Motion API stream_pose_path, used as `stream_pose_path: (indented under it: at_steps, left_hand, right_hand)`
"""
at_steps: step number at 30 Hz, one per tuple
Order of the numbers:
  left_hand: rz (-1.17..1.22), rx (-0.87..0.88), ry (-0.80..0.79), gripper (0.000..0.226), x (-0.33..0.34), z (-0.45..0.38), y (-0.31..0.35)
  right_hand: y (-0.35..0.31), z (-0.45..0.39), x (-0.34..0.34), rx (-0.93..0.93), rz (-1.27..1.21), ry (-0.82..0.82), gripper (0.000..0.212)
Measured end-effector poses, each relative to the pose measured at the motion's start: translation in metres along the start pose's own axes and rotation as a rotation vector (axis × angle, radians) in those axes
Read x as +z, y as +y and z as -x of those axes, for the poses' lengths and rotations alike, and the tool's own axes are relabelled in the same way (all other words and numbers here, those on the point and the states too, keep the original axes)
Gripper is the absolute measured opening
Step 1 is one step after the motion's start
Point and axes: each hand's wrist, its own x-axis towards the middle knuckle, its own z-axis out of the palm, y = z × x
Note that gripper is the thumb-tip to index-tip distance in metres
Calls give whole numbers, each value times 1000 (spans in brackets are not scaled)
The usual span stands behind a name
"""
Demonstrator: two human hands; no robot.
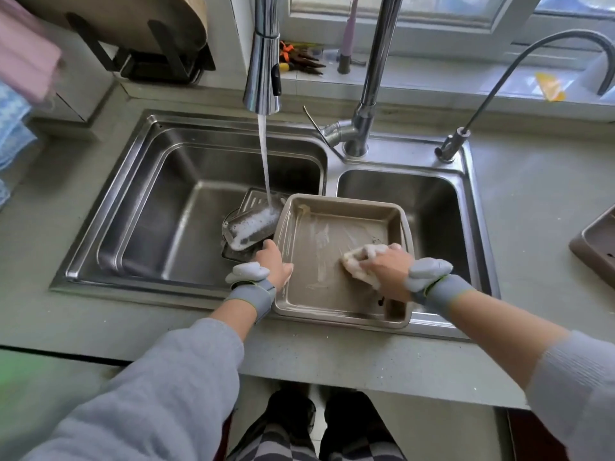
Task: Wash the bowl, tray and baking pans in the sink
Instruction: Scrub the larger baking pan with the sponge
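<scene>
A square beige baking pan (332, 254) sits tilted across the divider of a steel double sink (139, 181), its near edge resting on the front rim. The left hand (273, 266) grips the pan's left wall, fingers curled over the rim. The right hand (386, 267) clamps a soapy white sponge (361, 261) against the pan's floor, where streaks of suds show. Behind the pan, in the left basin, a ribbed metal tray (256, 214) lies under foam, and water from the faucet (263, 61) falls onto it. Another brown pan (595, 244) rests on the desk (532, 201) at the right edge. No brand, label or writing can be read anywhere
</scene>
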Motion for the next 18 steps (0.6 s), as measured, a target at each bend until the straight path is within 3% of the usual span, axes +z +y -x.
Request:
stream_pose_path:
  at_steps: [2,5,7,10,15,18]
  left_hand:
    - [-7,-20,-5,49,0,0,2]
    - [-18,-43,-24,55,-2,-1,3]
    - [-9,-45,-30,54,-2,-1,5]
    - [-16,-46,-26,55,-2,1,5]
    - [-44,-69,-27,62,-1,1,6]
    - [-70,-94,-31,67,-2,0,9]
  right_hand:
    - [-11,-6,1,27,-79,47,37]
    - [-43,-5,10,-179,-16,-109,36]
    - [-24,3,9,-231,92,-194,43]
    - [25,5,-1,-97,132,-300,43]
    - [14,26,1,-166,214,-311,34]
    - [25,14,-16,-121,392,-187,31]
